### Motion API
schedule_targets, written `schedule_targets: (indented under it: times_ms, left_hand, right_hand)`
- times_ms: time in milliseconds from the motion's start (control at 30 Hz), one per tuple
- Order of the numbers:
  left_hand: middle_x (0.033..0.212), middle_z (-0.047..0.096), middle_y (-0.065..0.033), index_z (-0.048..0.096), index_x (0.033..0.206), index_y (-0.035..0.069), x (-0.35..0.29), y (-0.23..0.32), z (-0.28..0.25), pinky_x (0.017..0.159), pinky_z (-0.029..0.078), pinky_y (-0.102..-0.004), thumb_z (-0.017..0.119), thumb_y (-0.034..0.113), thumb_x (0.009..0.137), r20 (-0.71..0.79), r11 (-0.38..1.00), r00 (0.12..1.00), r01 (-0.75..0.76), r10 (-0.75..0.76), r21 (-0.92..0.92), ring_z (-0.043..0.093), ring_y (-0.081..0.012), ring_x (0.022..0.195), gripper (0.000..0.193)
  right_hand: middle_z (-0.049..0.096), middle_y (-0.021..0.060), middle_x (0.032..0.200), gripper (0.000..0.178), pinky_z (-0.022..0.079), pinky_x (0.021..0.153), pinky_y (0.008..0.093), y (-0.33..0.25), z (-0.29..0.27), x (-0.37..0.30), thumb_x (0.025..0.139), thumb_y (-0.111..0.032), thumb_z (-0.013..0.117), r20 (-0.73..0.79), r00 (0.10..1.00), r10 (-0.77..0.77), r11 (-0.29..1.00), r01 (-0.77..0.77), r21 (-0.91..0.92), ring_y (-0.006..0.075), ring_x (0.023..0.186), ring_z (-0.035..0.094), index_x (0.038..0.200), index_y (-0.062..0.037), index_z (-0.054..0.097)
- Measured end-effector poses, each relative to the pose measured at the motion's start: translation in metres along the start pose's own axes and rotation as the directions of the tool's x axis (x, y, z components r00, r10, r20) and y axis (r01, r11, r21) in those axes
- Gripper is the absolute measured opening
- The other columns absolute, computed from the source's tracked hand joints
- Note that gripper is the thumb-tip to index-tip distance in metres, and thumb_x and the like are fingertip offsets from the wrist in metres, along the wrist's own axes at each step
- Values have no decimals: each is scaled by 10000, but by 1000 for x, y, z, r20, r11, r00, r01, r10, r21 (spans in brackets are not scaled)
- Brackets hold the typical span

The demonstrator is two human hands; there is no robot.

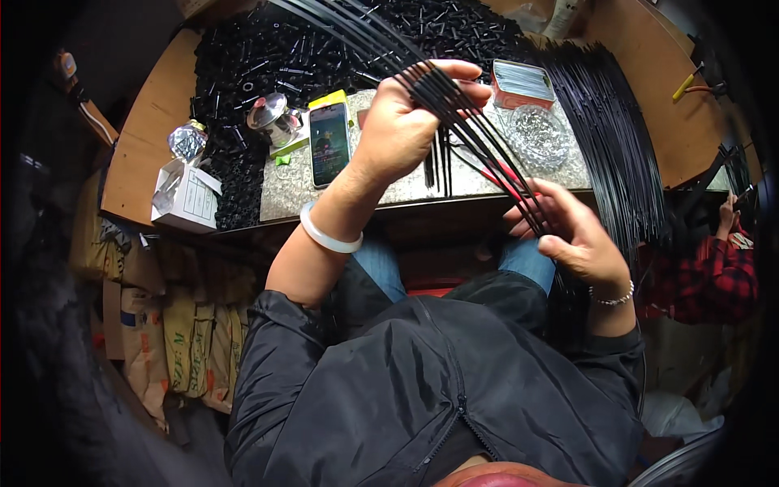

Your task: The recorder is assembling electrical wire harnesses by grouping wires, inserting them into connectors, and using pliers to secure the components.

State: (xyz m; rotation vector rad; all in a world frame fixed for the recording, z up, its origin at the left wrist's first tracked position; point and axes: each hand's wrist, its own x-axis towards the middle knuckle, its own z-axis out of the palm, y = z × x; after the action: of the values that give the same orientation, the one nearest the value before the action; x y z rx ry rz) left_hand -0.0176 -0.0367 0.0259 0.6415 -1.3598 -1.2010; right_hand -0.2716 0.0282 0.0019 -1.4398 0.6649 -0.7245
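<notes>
A fanned bundle of long thin black rods [462, 105] slants across the table's front, from the upper left down to the right. My left hand [398, 122], with a white bangle at the wrist, is closed round the bundle's middle. Lower down, my right hand [580, 235] has its fingers and thumb about the rods' near ends, over my lap. Behind the rods, a red-handled tool [497, 173] lies at the edge of the pale work board [381, 183]; its kind is partly hidden. A few short black rods [438, 162] stick out beside it.
Small black parts [324, 40] heap the table's back. Around the board are a phone [329, 146], metal tin [276, 120], glass dish [535, 136], box of thin pins [523, 81] and white carton [185, 195]. More black rods [608, 138] lie right. Another person's checked sleeve [706, 280] shows far right.
</notes>
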Motion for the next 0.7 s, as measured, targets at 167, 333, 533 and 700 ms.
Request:
schedule_targets:
  times_ms: [167,333,533,700]
  left_hand:
    - [920,702,-108,630,1077,-32,-5,-35,-3,854,507,-303,489,-27,873,-17,970,984,-170,176,176,664,-165,897,248]
    - [856,699,-141,662,1056,44,-34,-99,-29,754,519,-336,558,9,847,131,787,983,-180,127,590,691,-239,855,236]
    - [1180,620,-130,642,1157,169,59,-144,-132,860,528,-365,613,158,830,215,168,941,-264,263,950,629,-306,1011,329]
    - [1347,483,-181,460,1359,187,54,-122,-145,920,474,-470,674,232,774,-15,-456,987,-61,-162,888,472,-375,1232,624]
  right_hand:
    - [427,-66,563,253,235,425,164,4,17,3,1010,-206,441,-111,990,88,993,-78,91,-3,449,286,1058,-12,596]
    - [417,-55,550,268,249,434,172,8,18,-18,1006,-230,435,-209,974,-82,996,86,10,2,457,325,983,11,549]
    - [517,19,626,128,398,499,222,124,54,7,959,-70,478,-310,875,-371,872,212,-442,77,516,480,1031,3,556]
    - [569,131,656,137,447,490,341,212,53,43,942,-83,529,-315,832,-457,778,202,-595,289,528,583,1047,3,548]
